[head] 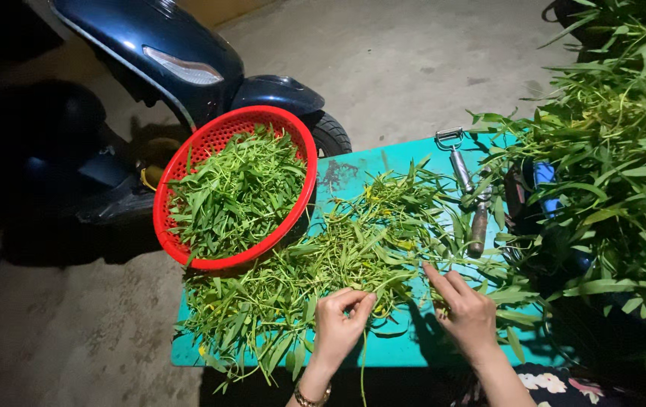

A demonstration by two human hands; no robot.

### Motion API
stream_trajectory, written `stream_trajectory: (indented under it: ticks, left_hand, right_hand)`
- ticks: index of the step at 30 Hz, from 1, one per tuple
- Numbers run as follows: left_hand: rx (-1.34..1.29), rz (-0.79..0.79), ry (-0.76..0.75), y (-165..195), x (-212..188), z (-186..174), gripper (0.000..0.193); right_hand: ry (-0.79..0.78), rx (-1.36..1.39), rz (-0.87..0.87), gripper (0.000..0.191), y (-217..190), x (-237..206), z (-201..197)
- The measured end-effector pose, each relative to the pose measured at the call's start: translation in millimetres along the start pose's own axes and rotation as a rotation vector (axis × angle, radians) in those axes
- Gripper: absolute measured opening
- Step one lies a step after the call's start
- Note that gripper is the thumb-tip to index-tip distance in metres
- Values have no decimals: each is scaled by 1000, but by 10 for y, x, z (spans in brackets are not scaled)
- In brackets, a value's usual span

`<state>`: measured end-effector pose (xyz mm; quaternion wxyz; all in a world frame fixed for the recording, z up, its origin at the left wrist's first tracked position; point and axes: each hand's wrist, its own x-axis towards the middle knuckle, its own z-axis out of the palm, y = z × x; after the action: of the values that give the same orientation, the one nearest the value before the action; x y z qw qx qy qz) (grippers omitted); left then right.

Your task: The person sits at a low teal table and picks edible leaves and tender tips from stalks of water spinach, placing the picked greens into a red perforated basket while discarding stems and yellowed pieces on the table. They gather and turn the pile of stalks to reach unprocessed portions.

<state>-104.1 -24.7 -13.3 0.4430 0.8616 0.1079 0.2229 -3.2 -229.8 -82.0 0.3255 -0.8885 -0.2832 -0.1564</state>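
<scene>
Both hands work low over a teal table (406,343) strewn with green leafy stems. The left hand (342,325) has its fingertips pinched together on a thin stem (363,354) that hangs down from the grip, seemingly so a leaf or tip can be nipped off with the nails. The right hand (468,310), a little apart to the right, has its fingers extended and loosely spread, reaching into the stems; I cannot tell whether it has closed on anything. The loose heap of greens (323,264) lies just beyond and to the left of the left hand, within easy reach. Further off past the left hand, a red basket (163,188) sits half over the table's far-left corner, holding tidier leafy pieces (236,192), probably kept apart from the rough heap. Beyond the right hand lies a metal peeler with a wooden handle (470,192), set among the stems where it can be picked up. To the right of the right hand rises a large uncut bunch of long-leaved stalks (617,151). A dark blue scooter (187,60) stands behind the basket on the concrete floor (406,60)
</scene>
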Motion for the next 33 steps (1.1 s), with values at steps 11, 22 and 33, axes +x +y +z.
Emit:
stream_trajectory:
  ticks: [11,22,33]
  left_hand:
    - [189,184,83,-19,-119,5,7]
    - [772,251,261,-153,558,-418,76]
    - [155,272,-220,93,561,709,13]
  right_hand:
    - [115,479,108,35,53,-4,109]
    - [63,1776,693,21,535,110,-238]
    - [319,1651,731,26,795,-75,-474]
